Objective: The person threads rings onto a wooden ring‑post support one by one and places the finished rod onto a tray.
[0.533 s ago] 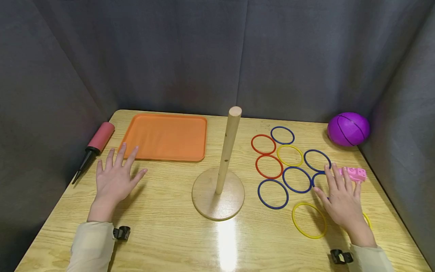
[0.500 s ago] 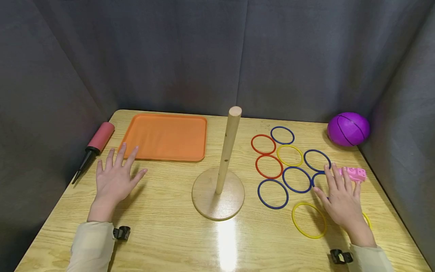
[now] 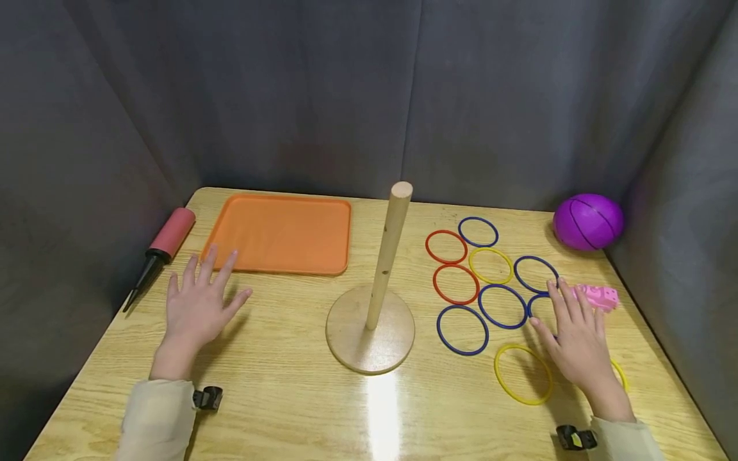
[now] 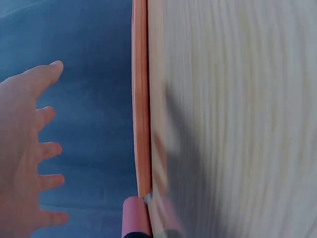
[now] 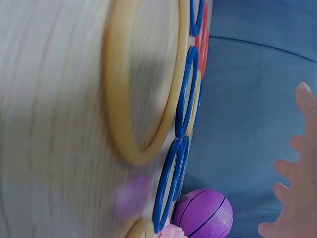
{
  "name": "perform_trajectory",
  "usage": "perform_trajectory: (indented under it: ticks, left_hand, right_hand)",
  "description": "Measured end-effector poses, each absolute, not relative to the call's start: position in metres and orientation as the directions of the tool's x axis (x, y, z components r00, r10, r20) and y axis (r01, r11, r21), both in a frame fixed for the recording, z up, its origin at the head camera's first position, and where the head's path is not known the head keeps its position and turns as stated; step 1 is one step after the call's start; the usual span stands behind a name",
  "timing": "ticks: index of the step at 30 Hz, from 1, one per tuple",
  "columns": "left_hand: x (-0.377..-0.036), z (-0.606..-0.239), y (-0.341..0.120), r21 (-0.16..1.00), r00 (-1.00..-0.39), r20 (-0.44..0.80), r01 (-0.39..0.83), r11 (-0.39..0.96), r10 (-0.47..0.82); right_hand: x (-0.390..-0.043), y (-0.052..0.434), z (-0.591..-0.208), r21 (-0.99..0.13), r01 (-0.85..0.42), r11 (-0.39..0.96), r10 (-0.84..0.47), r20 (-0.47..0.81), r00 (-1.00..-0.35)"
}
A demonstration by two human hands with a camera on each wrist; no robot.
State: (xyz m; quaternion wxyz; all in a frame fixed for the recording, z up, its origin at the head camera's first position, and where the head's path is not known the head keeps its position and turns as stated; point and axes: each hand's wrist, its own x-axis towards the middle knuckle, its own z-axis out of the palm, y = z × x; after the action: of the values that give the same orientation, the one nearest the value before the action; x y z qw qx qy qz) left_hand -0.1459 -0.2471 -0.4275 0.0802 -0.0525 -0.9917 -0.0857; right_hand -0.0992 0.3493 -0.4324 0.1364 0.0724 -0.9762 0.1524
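My left hand, fingers spread and holding nothing, hovers over the table just in front of the orange tray. Its fingertips overlap the tray's near left corner in the head view. On the other side, my right hand is also spread and empty, above the rings. It partly hides a blue ring and a yellow ring. Another yellow ring looms large in the right wrist view. Just beyond the right fingers lies a pink plastic piece with small dots.
Between the hands stands a wooden peg upright on a round base. Red rings and more blue rings lie flat to its right. A purple ball sits back right; a red-and-black hand pump lies left.
The head view has shifted very slightly. Both hands keep nearly the same spread pose, and the things on the table stay where they were.
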Motion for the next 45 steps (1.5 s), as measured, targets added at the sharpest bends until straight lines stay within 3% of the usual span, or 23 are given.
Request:
perform_trajectory:
  ticks: [6,18,27,34,45]
  left_hand:
    - [-0.143,-0.434,-0.227,0.254,-0.973,0.175,0.194,0.948,0.153]
    - [-0.139,-0.451,-0.164,0.542,-0.920,0.112,0.373,0.754,0.375]
    - [-0.144,-0.462,-0.143,0.691,-0.881,0.008,0.347,0.634,0.473]
    - [-0.144,-0.474,-0.140,0.766,-0.868,-0.045,0.287,0.575,0.494]
    - [-0.139,-0.481,-0.136,0.791,-0.871,-0.037,0.274,0.547,0.489]
  right_hand:
    - [-0.102,0.335,-0.428,-0.342,-0.249,0.906,-0.114,0.368,-0.923]
    - [-0.111,0.291,-0.436,-0.370,-0.155,0.916,-0.096,0.173,-0.980]
    - [-0.119,0.272,-0.439,-0.322,-0.112,0.940,-0.093,0.075,-0.993]
    - [-0.122,0.264,-0.440,-0.292,-0.010,0.956,-0.025,-0.049,-0.999]
    - [-0.121,0.260,-0.441,-0.301,0.065,0.951,0.054,-0.046,-0.997]
